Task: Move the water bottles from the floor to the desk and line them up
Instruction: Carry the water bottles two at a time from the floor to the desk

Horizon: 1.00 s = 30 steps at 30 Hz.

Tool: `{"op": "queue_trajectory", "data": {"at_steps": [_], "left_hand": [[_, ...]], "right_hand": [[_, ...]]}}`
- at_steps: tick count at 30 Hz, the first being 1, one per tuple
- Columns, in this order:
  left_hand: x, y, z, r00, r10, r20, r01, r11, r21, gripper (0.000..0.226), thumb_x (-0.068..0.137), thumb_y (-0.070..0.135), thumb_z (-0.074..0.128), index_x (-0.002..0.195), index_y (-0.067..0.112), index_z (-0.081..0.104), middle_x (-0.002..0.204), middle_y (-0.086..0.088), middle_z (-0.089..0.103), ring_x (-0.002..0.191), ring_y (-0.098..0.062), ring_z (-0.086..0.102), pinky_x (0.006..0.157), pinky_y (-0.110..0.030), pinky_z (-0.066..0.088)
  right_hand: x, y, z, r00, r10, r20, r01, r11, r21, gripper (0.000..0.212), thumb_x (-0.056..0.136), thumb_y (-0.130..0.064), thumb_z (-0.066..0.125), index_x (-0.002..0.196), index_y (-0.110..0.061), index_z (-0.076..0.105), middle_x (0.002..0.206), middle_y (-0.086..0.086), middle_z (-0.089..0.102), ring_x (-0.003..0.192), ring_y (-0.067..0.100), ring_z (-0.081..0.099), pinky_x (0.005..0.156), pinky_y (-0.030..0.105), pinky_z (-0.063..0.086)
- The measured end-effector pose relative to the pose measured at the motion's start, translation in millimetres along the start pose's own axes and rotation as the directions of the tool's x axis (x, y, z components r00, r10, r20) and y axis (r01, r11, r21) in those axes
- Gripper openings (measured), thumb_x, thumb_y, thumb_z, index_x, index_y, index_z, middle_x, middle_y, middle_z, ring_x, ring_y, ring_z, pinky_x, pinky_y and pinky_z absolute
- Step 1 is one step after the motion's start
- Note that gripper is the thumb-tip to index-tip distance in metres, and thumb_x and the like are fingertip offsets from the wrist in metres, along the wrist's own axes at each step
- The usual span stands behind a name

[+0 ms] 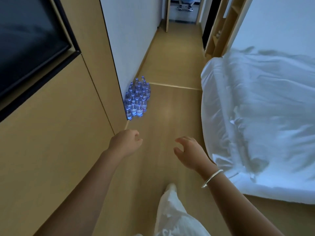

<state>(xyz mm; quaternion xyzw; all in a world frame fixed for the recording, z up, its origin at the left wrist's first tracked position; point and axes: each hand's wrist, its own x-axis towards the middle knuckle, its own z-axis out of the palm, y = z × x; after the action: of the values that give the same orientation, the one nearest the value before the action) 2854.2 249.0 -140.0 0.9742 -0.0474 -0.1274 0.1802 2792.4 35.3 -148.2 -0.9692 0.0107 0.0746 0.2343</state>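
Note:
Several clear water bottles [137,97] with blue caps stand packed together on the wooden floor, against the corner of a white wall. My left hand [125,142] reaches forward below the cluster, fingers loosely curled and holding nothing. My right hand [189,153], with a silver bangle on its wrist, is stretched out to the right of it, fingers relaxed and empty. Both hands are well short of the bottles. No desk is in view.
A bed with a rumpled white duvet [259,116] fills the right side. A wooden wall panel [56,142] with a dark screen [29,43] runs along the left. A corridor [177,53] leads ahead to a person's feet [185,8]. My white-trousered leg [170,210] steps forward.

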Motion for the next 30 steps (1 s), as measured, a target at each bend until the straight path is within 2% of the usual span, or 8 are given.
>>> {"op": "queue_trajectory", "data": {"at_steps": [5, 8, 11, 16, 18, 21, 24, 30], "left_hand": [[107, 47, -13, 0.999, -0.03, 0.035, 0.031, 0.999, -0.033, 0.033, 0.091, 0.036, 0.053, 0.12, 0.021, 0.059, 0.117, 0.0, 0.062, 0.103, -0.022, 0.059, 0.084, -0.03, 0.046], [159, 61, -19, 0.998, -0.059, 0.025, 0.06, 0.997, -0.038, 0.013, 0.091, 0.034, 0.053, 0.086, 0.023, 0.056, 0.089, -0.001, 0.059, 0.083, -0.024, 0.059, 0.071, -0.031, 0.045], [200, 65, -26, 0.995, -0.099, 0.015, 0.099, 0.994, -0.055, 0.034, 0.091, 0.033, 0.051, 0.065, 0.019, 0.033, 0.066, 0.002, 0.043, 0.063, -0.02, 0.041, 0.054, -0.028, 0.029], [271, 60, -35, 0.978, -0.201, 0.057, 0.205, 0.976, -0.071, 0.018, 0.089, 0.03, 0.048, 0.074, 0.018, 0.048, 0.081, -0.001, 0.056, 0.081, -0.03, 0.054, 0.062, -0.029, 0.037], [303, 57, -36, 0.974, -0.213, 0.079, 0.219, 0.973, -0.078, 0.018, 0.088, 0.03, 0.047, 0.075, 0.019, 0.05, 0.081, 0.0, 0.057, 0.079, -0.029, 0.052, 0.064, -0.028, 0.039], [374, 45, -31, 0.963, -0.253, 0.093, 0.261, 0.961, -0.096, 0.022, 0.089, 0.03, 0.049, 0.096, 0.011, 0.057, 0.104, -0.01, 0.061, 0.093, -0.029, 0.057, 0.075, -0.032, 0.043], [426, 35, -25, 0.964, -0.234, 0.129, 0.247, 0.965, -0.092, 0.028, 0.091, 0.033, 0.048, 0.11, 0.014, 0.056, 0.113, -0.006, 0.06, 0.102, -0.025, 0.056, 0.076, -0.029, 0.039], [587, -4, -21, 0.93, -0.272, 0.249, 0.3, 0.95, -0.085, 0.022, 0.089, 0.035, 0.044, 0.098, 0.017, 0.053, 0.112, -0.006, 0.058, 0.103, -0.026, 0.055, 0.082, -0.033, 0.043]], "right_hand": [[115, 37, -45, 0.999, -0.032, 0.0, 0.032, 0.999, 0.0, 0.04, 0.091, -0.025, 0.052, 0.129, -0.012, 0.054, 0.124, 0.005, 0.057, 0.119, 0.023, 0.047, 0.096, 0.028, 0.037], [179, 49, -68, 0.998, -0.049, 0.03, 0.05, 0.999, -0.01, 0.041, 0.092, -0.027, 0.05, 0.131, -0.014, 0.052, 0.125, 0.004, 0.055, 0.12, 0.022, 0.046, 0.097, 0.029, 0.037], [234, 54, -79, 0.995, -0.066, 0.074, 0.067, 0.998, -0.01, 0.041, 0.092, -0.027, 0.05, 0.131, -0.014, 0.051, 0.125, 0.005, 0.055, 0.12, 0.022, 0.046, 0.097, 0.029, 0.037], [313, 59, -82, 0.983, -0.097, 0.154, 0.1, 0.995, -0.012, 0.04, 0.092, -0.026, 0.05, 0.131, -0.014, 0.051, 0.129, 0.004, 0.054, 0.121, 0.023, 0.045, 0.097, 0.029, 0.036], [348, 62, -82, 0.977, -0.108, 0.184, 0.112, 0.994, -0.015, 0.04, 0.092, -0.026, 0.05, 0.13, -0.014, 0.051, 0.129, 0.004, 0.054, 0.121, 0.024, 0.046, 0.097, 0.029, 0.036], [422, 65, -76, 0.968, -0.103, 0.23, 0.112, 0.993, -0.027, 0.04, 0.092, -0.026, 0.05, 0.131, -0.015, 0.051, 0.131, 0.003, 0.053, 0.121, 0.023, 0.047, 0.098, 0.028, 0.036], [472, 65, -73, 0.96, -0.085, 0.265, 0.102, 0.994, -0.049, 0.04, 0.093, -0.027, 0.049, 0.131, -0.016, 0.05, 0.133, 0.002, 0.052, 0.116, 0.025, 0.05, 0.097, 0.028, 0.038], [628, 52, -54, 0.922, -0.049, 0.385, 0.077, 0.995, -0.058, 0.042, 0.093, -0.028, 0.049, 0.134, -0.017, 0.047, 0.138, 0.001, 0.047, 0.117, 0.022, 0.05, 0.097, 0.026, 0.037]]}}
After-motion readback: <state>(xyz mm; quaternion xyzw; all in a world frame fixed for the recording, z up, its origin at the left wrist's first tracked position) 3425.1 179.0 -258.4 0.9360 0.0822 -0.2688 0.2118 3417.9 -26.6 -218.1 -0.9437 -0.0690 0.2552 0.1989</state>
